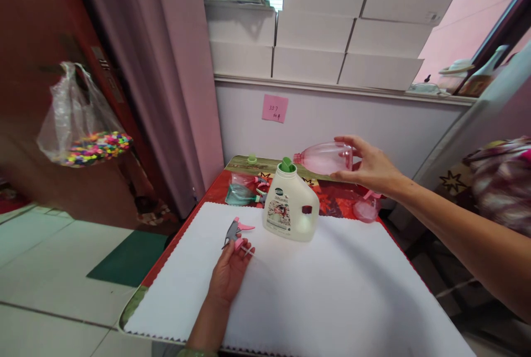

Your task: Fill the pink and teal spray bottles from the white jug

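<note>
My right hand [369, 164] grips a clear pink bottle [322, 157] by its base. The bottle is tipped on its side, its neck pointing left beside the green spout of a white detergent jug [286, 208]. Whether neck and spout touch I cannot tell. That jug stands upright and uncapped, with a printed label on its front. Lower left, my left hand [232, 267] is closed around a pink and grey spray trigger [235, 235], its thin tube sticking out to the right.
Pink and teal spray bottles [240, 193] lie behind the jug on the left. Another pink spray bottle [366, 208] is at the right edge. A small green cap [252, 158] sits at the back. White paper [332, 296] covers the table front; stacked white boxes [317, 31] line the sill.
</note>
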A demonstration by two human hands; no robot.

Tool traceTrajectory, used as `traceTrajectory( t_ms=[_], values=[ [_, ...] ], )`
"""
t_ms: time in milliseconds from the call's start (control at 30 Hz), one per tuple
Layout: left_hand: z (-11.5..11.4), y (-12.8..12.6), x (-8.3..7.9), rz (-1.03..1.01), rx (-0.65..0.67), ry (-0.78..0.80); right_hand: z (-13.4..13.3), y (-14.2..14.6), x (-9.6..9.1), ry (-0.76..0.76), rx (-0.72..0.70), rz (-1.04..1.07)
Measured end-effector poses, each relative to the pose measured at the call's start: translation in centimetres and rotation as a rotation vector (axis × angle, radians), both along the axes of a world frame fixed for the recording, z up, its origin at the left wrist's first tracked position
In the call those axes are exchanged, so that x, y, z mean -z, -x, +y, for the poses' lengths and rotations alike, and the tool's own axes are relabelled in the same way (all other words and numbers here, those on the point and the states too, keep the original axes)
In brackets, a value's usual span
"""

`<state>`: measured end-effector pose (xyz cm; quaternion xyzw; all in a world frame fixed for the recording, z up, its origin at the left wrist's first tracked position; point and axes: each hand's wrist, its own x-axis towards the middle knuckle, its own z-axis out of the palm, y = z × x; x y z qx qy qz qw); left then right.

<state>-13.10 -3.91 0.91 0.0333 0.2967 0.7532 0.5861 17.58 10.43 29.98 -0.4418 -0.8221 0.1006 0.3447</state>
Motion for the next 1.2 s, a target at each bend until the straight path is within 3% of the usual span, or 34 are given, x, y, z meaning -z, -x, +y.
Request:
traceTrajectory(
  t_ms=[1200],
  values=[
    [-0.1, 0.1, 0.1, -0.009, 0.007, 0.024, 0.5, 0.8, -1.1, -0.080, -0.068, -0.114]
  ],
)
